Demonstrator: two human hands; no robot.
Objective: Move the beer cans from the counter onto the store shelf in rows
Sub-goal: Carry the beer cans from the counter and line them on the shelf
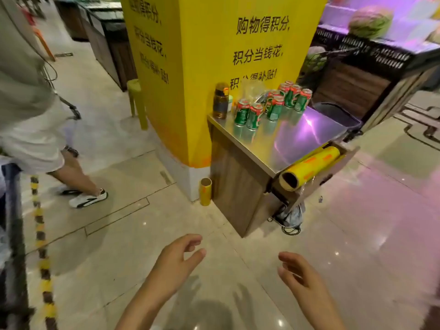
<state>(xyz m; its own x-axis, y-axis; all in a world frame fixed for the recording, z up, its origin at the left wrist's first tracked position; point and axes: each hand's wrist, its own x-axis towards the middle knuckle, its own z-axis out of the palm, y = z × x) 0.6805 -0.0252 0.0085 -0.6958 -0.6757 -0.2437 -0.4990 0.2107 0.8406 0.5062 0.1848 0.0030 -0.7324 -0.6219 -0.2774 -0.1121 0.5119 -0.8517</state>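
Reaching toward the beer cans (273, 103) with both hands empty.

My left hand (177, 260) and right hand (297, 275) hang loose-fingered, holding nothing. From them the cans stand upright, clustered at twelve o'clock on the steel counter (269, 144), well apart from both. The right hand looks marginally nearer. No shelf shows here.

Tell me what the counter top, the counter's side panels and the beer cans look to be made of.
Counter top: probably stainless steel, brushed and glossy, since it mirrors the cans and the purple light.
Side panels: wood or wood-look laminate, matte brown with vertical grain; which one cannot be told.
Beer cans: likely thin metal, printed glossy green and red, with silvery rims.
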